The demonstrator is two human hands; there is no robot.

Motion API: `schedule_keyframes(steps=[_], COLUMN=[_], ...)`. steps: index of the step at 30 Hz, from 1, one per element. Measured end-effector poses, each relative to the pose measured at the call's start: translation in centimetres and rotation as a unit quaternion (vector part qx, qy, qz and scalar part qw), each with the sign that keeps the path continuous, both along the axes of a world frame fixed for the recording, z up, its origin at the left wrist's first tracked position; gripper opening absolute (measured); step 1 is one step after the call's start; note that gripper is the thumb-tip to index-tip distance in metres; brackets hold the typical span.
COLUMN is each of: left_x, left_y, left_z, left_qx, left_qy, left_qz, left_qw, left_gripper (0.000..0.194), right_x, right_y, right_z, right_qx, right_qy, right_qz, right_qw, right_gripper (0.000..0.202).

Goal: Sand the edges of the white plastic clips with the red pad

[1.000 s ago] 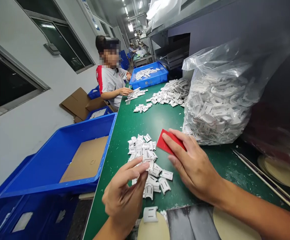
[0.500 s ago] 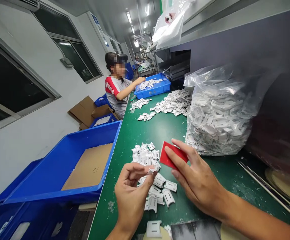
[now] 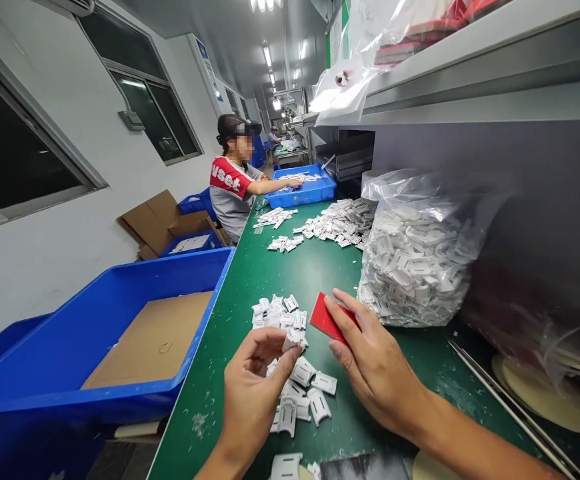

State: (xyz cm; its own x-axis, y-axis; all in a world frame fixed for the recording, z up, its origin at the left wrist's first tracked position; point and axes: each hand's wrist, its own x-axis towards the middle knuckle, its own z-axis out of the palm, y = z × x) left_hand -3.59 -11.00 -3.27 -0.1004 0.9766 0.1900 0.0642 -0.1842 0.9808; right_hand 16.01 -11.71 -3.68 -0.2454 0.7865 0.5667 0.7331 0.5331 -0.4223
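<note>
Between its thumb and fingers, my left hand (image 3: 256,390) pinches a small white plastic part (image 3: 294,339). To the right, my right hand (image 3: 370,353) grips a flat red block (image 3: 331,319), whose left end sticks out past the fingers. The two hands are apart, and the block does not touch the part. Loose white parts (image 3: 286,415) lie on the green table (image 3: 315,273) under and beyond my left hand. One more white part (image 3: 287,465) sits at the bottom edge of the view.
A clear bag (image 3: 415,267) full of white parts stands at the right. Farther back are a white pile (image 3: 343,221) and a blue tray (image 3: 310,193), with a person (image 3: 233,177) reaching in. A large blue bin (image 3: 135,283) with cardboard stands left. Metal strips (image 3: 510,403) lie right.
The view has tilted up and shifted, showing more of the shelf. The white part in my left hand has turned. The person's arm reaches farther into the blue tray.
</note>
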Motion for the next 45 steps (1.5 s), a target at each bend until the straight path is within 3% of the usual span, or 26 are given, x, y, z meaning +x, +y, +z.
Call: schedule_keyframes(steps=[4, 7, 9, 11, 13, 15, 16, 18, 23, 26, 31, 36, 41, 45], left_x=[0.1, 0.3, 0.4, 0.5, 0.5, 0.6, 0.7, 0.8, 0.8, 0.8, 1.0, 1.0, 0.7, 0.6], left_y=[0.2, 0.1, 0.0, 0.0, -0.1, -0.1, -0.1, -0.2, -0.3, -0.4, -0.5, -0.2, -0.2, -0.4], left_z=[0.3, 0.6, 0.8, 1.0, 1.1, 1.1, 1.1, 1.2, 1.1, 0.7, 0.1, -0.2, -0.2, -0.2], left_qx=[-0.063, -0.125, -0.153, -0.166, -0.171, -0.174, -0.176, -0.178, -0.178, -0.178, -0.174, -0.167, -0.137, -0.109], left_qy=[-0.068, -0.167, -0.209, -0.226, -0.229, -0.228, -0.226, -0.221, -0.21, -0.196, -0.194, -0.163, -0.089, -0.065], left_qz=[-0.068, -0.143, -0.157, -0.158, -0.158, -0.159, -0.16, -0.163, -0.181, -0.197, -0.202, -0.191, -0.147, -0.123], left_qw=[0.993, 0.967, 0.953, 0.947, 0.945, 0.945, 0.945, 0.945, 0.944, 0.944, 0.944, 0.954, 0.976, 0.984], left_gripper=[0.026, 0.026, 0.027, 0.029, 0.03, 0.029, 0.029, 0.028, 0.026, 0.026, 0.027, 0.025, 0.023, 0.022], right_x=[-0.2, -0.5, -0.7, -0.9, -0.9, -0.8, -0.8, -0.8, -1.0, -1.2, -1.4, -1.2, -0.6, -0.8], right_y=[-0.9, -1.4, -1.4, -1.0, -0.4, 0.1, 0.2, 0.1, -0.5, -0.7, -0.7, -0.3, 0.2, -0.2], right_z=[-0.2, 0.1, 0.6, 1.2, 1.6, 1.9, 1.9, 1.9, 1.2, 1.0, 1.6, 1.5, 1.5, 1.8], right_qx=[0.007, -0.046, -0.16, -0.272, -0.328, -0.349, -0.352, -0.364, -0.356, -0.344, -0.353, -0.401, -0.319, -0.298], right_qy=[0.079, 0.226, 0.389, 0.541, 0.636, 0.685, 0.698, 0.691, 0.601, 0.56, 0.545, 0.586, 0.542, 0.508], right_qz=[0.069, 0.105, 0.123, 0.146, 0.178, 0.184, 0.178, 0.165, 0.136, 0.135, 0.143, 0.097, 0.052, 0.071], right_qw=[0.995, 0.967, 0.899, 0.782, 0.675, 0.612, 0.598, 0.602, 0.703, 0.741, 0.747, 0.698, 0.775, 0.805], right_gripper=[0.064, 0.064, 0.051, 0.043, 0.041, 0.039, 0.038, 0.037, 0.028, 0.026, 0.028, 0.029, 0.028, 0.026])
